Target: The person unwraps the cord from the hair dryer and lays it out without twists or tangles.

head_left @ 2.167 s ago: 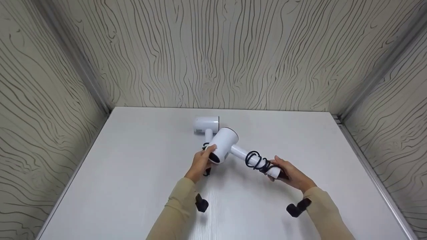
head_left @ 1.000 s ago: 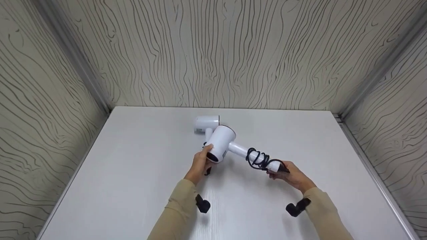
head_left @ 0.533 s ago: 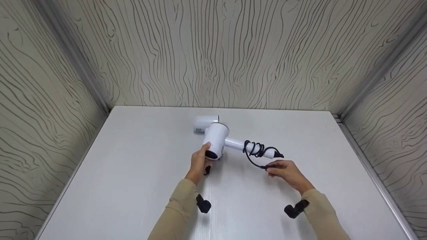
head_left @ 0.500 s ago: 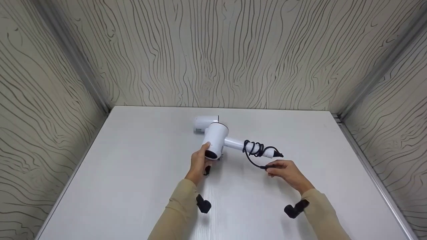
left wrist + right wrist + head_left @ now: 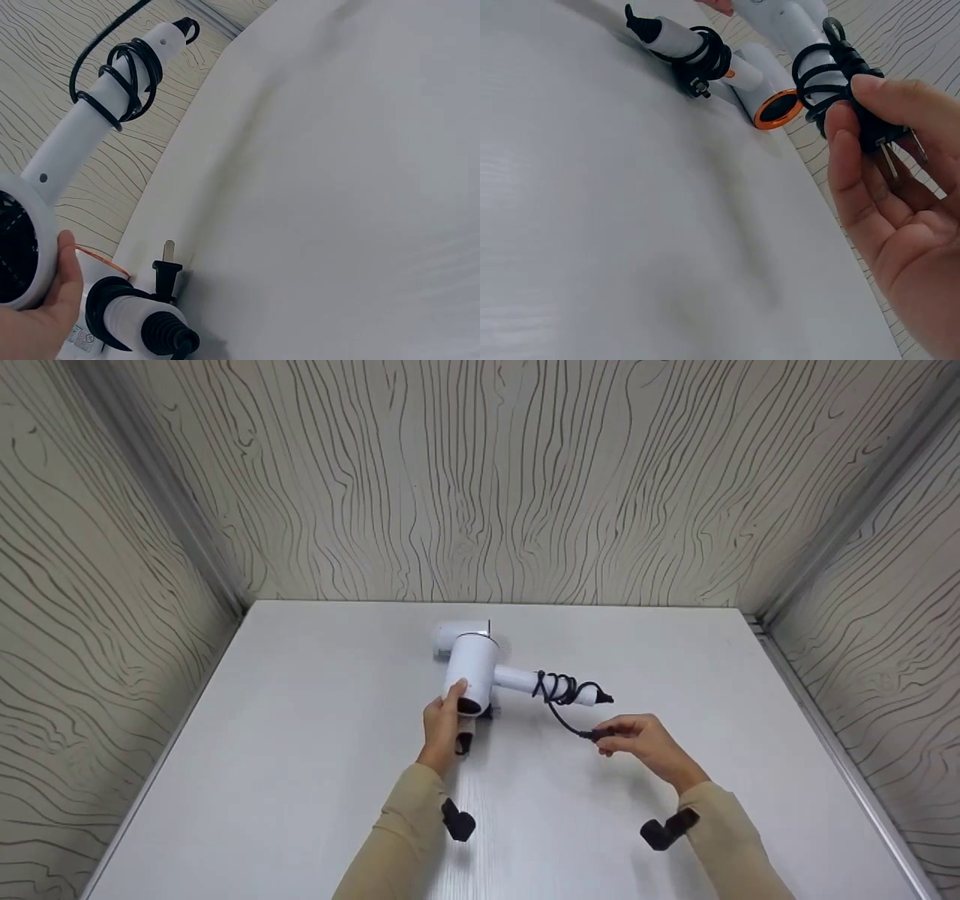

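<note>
My left hand [image 5: 441,727] grips the barrel of a white hair dryer [image 5: 471,666], thumb on its side, holding it up off the table. Its handle points right, with a black cord [image 5: 556,688] wound round it. Between thumb and fingers, my right hand [image 5: 643,744] pinches the black plug [image 5: 602,733] of that cord; the two metal prongs show in the right wrist view. A short length of cord hangs from the coil to the plug. Behind lies a second white hair dryer [image 5: 450,637], partly hidden by the held one, its orange-ringed end [image 5: 778,109] visible in the right wrist view.
Everything is over a white table [image 5: 315,697] with patterned wall panels [image 5: 480,480] on three sides. The second dryer's own plug [image 5: 166,274] sticks out beside its cord-wrapped handle. Black camera mounts [image 5: 457,820] sit on both wrists.
My right hand has let go of the handle's end and taken the plug, drawing a little cord away from the coil. The held dryer has shifted left and its handle has swung closer to level.
</note>
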`<action>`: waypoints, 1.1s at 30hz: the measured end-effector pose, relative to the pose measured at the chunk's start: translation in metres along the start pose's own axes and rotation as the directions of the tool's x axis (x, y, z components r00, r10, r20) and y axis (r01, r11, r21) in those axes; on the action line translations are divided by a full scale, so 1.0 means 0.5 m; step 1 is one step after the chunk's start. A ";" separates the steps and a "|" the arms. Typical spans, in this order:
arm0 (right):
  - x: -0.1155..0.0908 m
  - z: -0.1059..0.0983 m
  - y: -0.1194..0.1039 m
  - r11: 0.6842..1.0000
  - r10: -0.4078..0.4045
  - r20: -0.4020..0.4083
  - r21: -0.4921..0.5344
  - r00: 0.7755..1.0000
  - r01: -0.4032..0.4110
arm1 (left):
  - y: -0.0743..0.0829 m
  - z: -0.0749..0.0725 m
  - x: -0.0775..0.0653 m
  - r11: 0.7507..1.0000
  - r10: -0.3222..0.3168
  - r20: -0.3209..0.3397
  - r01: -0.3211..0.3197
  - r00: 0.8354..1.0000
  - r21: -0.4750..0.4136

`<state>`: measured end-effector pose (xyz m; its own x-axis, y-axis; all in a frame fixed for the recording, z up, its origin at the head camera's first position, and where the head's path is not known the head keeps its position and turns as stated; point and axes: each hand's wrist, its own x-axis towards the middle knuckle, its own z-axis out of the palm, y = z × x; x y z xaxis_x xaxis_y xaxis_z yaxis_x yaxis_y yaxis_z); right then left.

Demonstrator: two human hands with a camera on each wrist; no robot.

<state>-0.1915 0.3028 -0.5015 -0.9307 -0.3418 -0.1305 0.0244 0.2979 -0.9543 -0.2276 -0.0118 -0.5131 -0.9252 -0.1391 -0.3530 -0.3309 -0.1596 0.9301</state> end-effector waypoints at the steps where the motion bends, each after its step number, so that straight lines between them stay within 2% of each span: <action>1: -0.001 0.000 -0.004 1.000 0.001 -0.002 -0.002 1.000 -0.002 | 0.000 0.001 0.001 1.000 0.006 -0.008 -0.006 1.000 -0.003; 5: -0.003 -0.001 -0.022 1.000 -0.021 -0.002 -0.001 1.000 0.021 | -0.001 0.002 0.003 1.000 0.006 -0.039 -0.007 0.999 -0.006; 11: -0.007 0.000 -0.050 0.991 -0.132 0.014 0.019 0.991 0.132 | -0.003 0.000 0.001 0.999 0.014 -0.051 -0.011 0.999 0.046; 14: -0.006 -0.001 -0.061 0.978 -0.204 0.009 0.046 0.979 0.204 | -0.002 -0.002 0.001 0.998 0.025 -0.038 -0.023 0.999 0.062; 18: -0.003 -0.007 -0.076 0.954 -0.283 -0.038 0.088 0.958 0.285 | -0.003 -0.006 0.007 0.998 0.040 -0.017 -0.039 0.999 0.053; 23: 0.002 -0.015 -0.091 0.950 -0.285 -0.157 0.083 0.946 0.300 | -0.004 -0.009 0.009 0.998 0.048 -0.026 -0.047 0.998 0.042; 28: 0.008 -0.020 -0.102 0.961 -0.223 -0.304 0.090 0.926 0.261 | -0.003 -0.010 0.010 0.998 0.041 -0.028 -0.040 0.999 0.053; 33: 0.013 -0.026 -0.101 0.962 -0.178 -0.398 0.123 0.900 0.244 | -0.007 -0.011 0.013 0.998 0.028 -0.025 -0.026 0.999 0.061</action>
<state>-0.2036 0.2969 -0.4504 -0.9872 -0.0060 0.1594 -0.1592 0.0934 -0.9828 -0.2313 -0.0174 -0.5193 -0.9291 -0.1676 -0.3297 -0.3174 -0.0962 0.9434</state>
